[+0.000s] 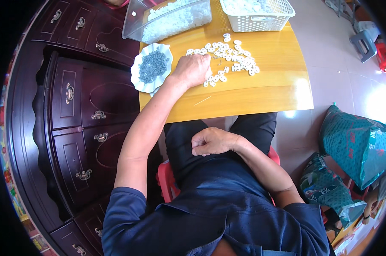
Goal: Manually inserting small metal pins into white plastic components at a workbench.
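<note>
My left hand (193,69) rests on the wooden table among small white pieces (240,59), many of them oval with two dark holes. Its fingers are curled and closed; whatever they hold is hidden beneath the hand. Just left of it stands a white scalloped dish (135,73) heaped with small dark metal pieces (152,66), too fine to name surely. A few thin metal bits (218,59) lie among the white pieces. On my lap, away from the table, lies my right hand (214,141), fingers loosely curled in, with nothing visible in them.
At the table's (282,91) far side stand a clear plastic bin (131,21) of whitish pieces and a white perforated basket (261,24). Dark wooden cabinets (69,141) line the left. Teal bags (351,141) sit on the floor at right, near another person's hand (371,200).
</note>
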Tool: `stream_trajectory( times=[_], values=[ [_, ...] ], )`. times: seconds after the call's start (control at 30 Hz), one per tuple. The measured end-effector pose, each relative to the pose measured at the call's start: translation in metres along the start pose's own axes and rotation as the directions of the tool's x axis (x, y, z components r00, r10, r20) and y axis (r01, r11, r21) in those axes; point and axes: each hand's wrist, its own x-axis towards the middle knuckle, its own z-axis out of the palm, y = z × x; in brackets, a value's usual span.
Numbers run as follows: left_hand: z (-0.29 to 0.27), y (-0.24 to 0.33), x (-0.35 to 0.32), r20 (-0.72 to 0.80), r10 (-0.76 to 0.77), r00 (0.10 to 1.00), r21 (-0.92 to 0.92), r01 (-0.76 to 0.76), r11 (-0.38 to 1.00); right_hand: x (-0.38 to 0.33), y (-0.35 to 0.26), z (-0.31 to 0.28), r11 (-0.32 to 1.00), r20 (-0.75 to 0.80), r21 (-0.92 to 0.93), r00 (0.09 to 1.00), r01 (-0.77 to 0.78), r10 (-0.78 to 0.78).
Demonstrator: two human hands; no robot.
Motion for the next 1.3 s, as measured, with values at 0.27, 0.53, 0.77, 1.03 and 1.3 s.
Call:
stream_trajectory(
  times=[0.27, 0.53, 0.77, 1.03, 1.3],
  values=[
    [-0.021, 0.005, -0.038, -0.242, -0.102, 0.965, -0.453, -0.020, 0.891, 0.002, 0.005, -0.005, 0.971, -0.333, 0.129, 0.931, 0.203, -0.150],
    [-0.015, 0.042, -0.127, -0.131, -0.180, 0.975, -0.881, -0.032, 0.472, -0.001, -0.009, -0.013, 0.629, -0.517, 0.660, 0.856, 0.411, -0.017],
    [-0.004, 0.051, -0.146, -0.239, -0.204, 0.949, -0.797, -0.072, 0.600, 0.003, 0.007, -0.011, 0.524, -0.461, 0.739, 0.885, 0.423, -0.064],
    [-0.001, 0.058, -0.151, -0.282, -0.285, 0.916, -0.833, -0.086, 0.547, 0.001, -0.001, -0.010, 0.488, -0.466, 0.754, 0.882, 0.440, -0.075],
    [0.004, 0.053, -0.152, -0.541, -0.197, 0.818, -0.663, -0.270, 0.699, 0.005, -0.006, -0.008, 0.645, -0.598, 0.583, 0.798, 0.494, -0.071]
  ],
)
